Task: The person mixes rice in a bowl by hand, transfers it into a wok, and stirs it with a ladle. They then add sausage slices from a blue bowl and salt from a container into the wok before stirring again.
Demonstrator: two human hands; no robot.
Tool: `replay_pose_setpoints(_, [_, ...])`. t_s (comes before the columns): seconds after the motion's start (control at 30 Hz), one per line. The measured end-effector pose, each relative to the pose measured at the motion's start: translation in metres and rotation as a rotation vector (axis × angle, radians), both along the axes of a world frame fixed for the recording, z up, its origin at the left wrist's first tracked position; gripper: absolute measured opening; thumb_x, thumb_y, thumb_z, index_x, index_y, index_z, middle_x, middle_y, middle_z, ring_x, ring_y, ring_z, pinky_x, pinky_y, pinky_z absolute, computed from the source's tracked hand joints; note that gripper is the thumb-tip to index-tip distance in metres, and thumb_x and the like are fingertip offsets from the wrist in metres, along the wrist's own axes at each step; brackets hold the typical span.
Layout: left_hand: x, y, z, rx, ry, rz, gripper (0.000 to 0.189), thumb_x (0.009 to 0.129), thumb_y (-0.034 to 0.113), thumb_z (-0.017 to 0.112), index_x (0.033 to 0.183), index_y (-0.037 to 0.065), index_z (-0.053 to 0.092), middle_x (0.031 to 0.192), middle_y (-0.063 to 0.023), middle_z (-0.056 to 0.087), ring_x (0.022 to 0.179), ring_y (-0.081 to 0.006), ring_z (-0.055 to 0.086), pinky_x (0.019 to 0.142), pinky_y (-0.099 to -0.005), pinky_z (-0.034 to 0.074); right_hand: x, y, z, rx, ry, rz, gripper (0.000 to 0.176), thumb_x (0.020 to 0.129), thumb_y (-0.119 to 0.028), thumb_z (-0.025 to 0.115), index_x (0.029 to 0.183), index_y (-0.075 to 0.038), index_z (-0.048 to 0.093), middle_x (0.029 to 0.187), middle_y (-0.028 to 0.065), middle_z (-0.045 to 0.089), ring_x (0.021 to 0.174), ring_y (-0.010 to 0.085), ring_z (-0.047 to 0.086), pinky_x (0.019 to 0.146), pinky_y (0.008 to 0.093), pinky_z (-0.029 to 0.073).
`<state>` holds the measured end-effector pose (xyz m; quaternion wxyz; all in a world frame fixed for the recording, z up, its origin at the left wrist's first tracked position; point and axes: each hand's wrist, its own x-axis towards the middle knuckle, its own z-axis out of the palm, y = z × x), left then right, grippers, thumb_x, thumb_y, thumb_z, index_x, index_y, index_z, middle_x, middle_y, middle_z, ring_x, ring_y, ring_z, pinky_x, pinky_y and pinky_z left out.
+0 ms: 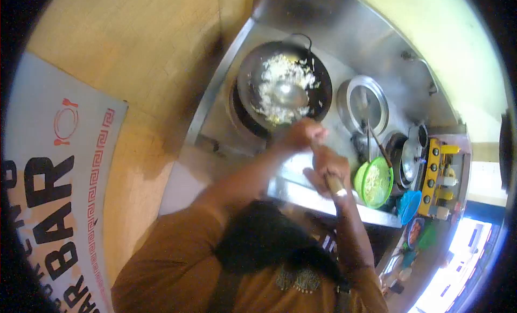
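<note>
Both of my hands are wrapped round the handle of a long-handled metal ladle (pixel 291 94). My left hand (pixel 307 135) grips it near the wok's rim. Closer to my body, my right hand (pixel 330 165) is closed round the handle's wooden end. The ladle's shiny round head, somewhat blurred, rests among chopped white food (pixel 285 69) inside a large dark wok (pixel 249 76). That wok sits on a burner at the left part of the steel cooking counter.
Right of the wok lies a round metal pan (pixel 344 100). A green basket (pixel 389 176) with pale food, a dark pot (pixel 397 146) and a blue bowl (pixel 410 205) stand farther right. Bottles (pixel 449 149) line a yellow rack. A printed banner (pixel 64 167) is at left.
</note>
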<state>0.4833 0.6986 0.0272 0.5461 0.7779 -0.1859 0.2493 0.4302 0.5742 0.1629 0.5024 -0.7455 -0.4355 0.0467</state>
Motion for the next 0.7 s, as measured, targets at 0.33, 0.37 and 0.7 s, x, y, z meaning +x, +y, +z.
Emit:
replay_pose_setpoints(0.33, [-0.031, 0.041, 0.018, 0.148, 0.024, 0.063, 0.041, 0.086, 0.025, 0.061, 0.055, 0.004, 0.045, 0.051, -0.0154, 0.042, 0.048, -0.0354, 0.045, 0.049, -0.0453, 0.035, -0.014, 0.032, 0.014, 0.053, 0.056, 0.099, 0.033, 0.068, 0.004, 0.071, 0.060, -0.006, 0.040, 0.060, 0.0049, 0.043, 0.058, 0.0229, 0.046, 0.060, 0.0355, 0.040])
replay_pose_setpoints(0.37, [-0.024, 0.048, 0.032, 0.158, 0.007, 0.071, 0.041, 0.086, 0.025, 0.061, 0.055, 0.004, 0.045, 0.051, -0.0154, 0.042, 0.048, -0.0354, 0.045, 0.049, -0.0453, 0.035, -0.006, 0.037, 0.018, 0.102, 0.027, 0.101, 0.033, 0.068, 0.003, 0.071, 0.060, -0.006, 0.040, 0.060, 0.0046, 0.043, 0.058, 0.0226, 0.046, 0.059, 0.0353, 0.039])
replay_pose_setpoints(0.7, [0.036, 0.050, 0.030, 0.145, -0.038, 0.054, 0.032, 0.087, 0.018, 0.060, 0.061, 0.003, 0.050, 0.057, -0.0159, 0.050, 0.052, -0.0336, 0.050, 0.050, -0.0423, 0.037, 0.042, 0.042, 0.027, 0.193, -0.003, 0.000, 0.025, 0.070, 0.002, 0.070, 0.062, -0.006, 0.047, 0.064, 0.0064, 0.052, 0.059, 0.0230, 0.051, 0.055, 0.0325, 0.040])
